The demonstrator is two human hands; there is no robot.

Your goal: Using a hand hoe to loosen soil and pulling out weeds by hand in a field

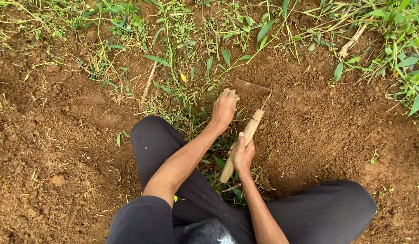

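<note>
You squat on the soil with your right hand (242, 155) closed around the wooden handle of a small hoe (245, 131), its blade (251, 88) set into the dirt just ahead of you. Your left hand (225, 108) rests beside the blade, fingers curled down into a clump of weeds (182, 97); whether it grips them you cannot tell. The ground to both sides is already bare, loosened soil (60, 149). Green growth remains in front of you and between your knees.
</note>
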